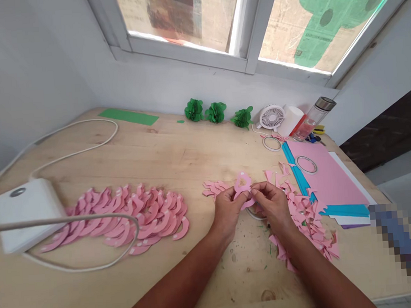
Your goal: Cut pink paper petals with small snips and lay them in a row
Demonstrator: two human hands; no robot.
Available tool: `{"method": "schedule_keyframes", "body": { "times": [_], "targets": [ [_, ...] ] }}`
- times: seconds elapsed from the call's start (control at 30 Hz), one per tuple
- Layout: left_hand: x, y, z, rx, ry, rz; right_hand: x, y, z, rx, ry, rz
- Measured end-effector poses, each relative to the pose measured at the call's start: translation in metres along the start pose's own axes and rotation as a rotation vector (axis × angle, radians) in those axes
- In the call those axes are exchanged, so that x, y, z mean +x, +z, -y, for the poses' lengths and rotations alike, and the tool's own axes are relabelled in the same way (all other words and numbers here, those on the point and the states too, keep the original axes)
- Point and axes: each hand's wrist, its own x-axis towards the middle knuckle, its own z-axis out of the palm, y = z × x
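Between my two hands is a pink paper cutout [243, 181] with curved, ring-like loops and small pale patches on it. My left hand [229, 207] pinches its lower left side. The fingertips of my right hand [272, 201] close on its right edge, where a small whitish bit shows. Under my hands a tape ring [256, 213] lies on the table, partly hidden. Many curved pink paper pieces [142, 214] with pale patches are lined up overlapping to the left. Pink paper scraps [310, 221] are heaped beside my right forearm, and smaller pink pieces [215, 188] lie just behind my left hand.
On the wooden table [200, 276] a white box [30, 211] with a looping cable stands left. Green paper figures [215, 112], a small fan [272, 117] and a bottle [314, 118] line the wall. Pink sheets [330, 178] with another tape ring [306, 164] lie right.
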Motion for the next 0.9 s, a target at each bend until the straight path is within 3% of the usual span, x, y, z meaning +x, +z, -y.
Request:
{"method": "schedule_keyframes", "body": {
  "times": [0.9],
  "targets": [
    [0.0007,-0.0009,0.0028,0.001,0.019,-0.006,-0.0019,0.002,0.0029,0.034,0.023,0.017]
  ]
}}
